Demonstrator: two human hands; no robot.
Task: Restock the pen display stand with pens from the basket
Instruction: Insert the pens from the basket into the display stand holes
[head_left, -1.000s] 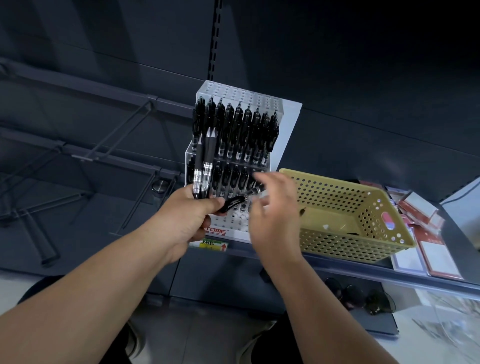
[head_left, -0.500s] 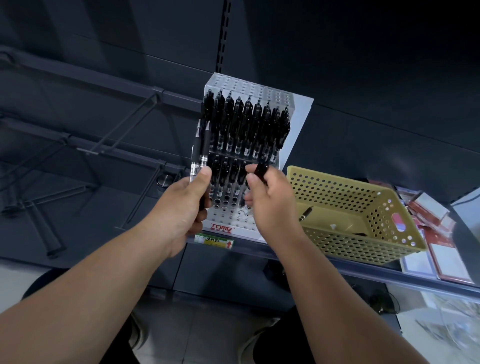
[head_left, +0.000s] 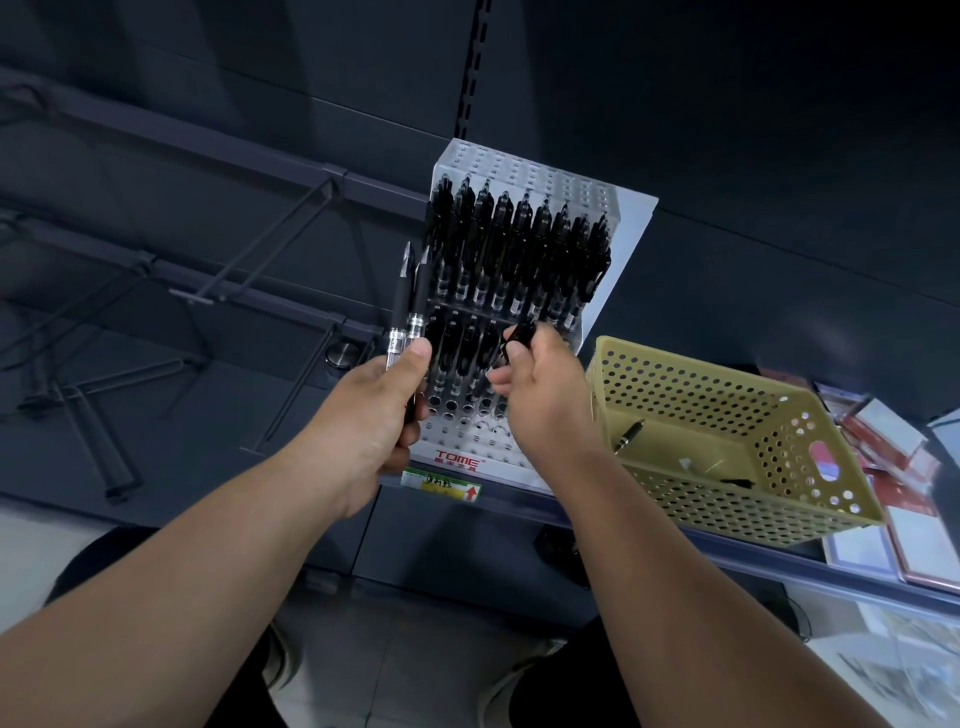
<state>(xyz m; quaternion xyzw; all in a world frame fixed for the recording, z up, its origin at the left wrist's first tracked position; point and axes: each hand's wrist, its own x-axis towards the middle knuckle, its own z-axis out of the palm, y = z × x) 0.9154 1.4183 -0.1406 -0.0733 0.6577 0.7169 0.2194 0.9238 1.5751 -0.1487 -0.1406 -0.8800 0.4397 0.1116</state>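
Pen (head_left: 519, 336) raised from beside left hand (head_left: 374, 410) to display stand (head_left: 524, 171) lower row, pinched in right hand (head_left: 548, 387) fingers (head_left: 545, 338); 2 spare pens (head_left: 410, 301) gripped in left; insertion likely next.

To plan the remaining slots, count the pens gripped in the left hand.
2. Both stand tips up, side by side in the left hand, just left of the display stand: the outer pen and the inner pen. Another could be hidden in the palm.

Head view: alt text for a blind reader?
A person's right hand pinches a black pen at the lower row of a white pen display stand. The left hand grips two more pens upright beside it; a yellow basket on the right holds a few items.
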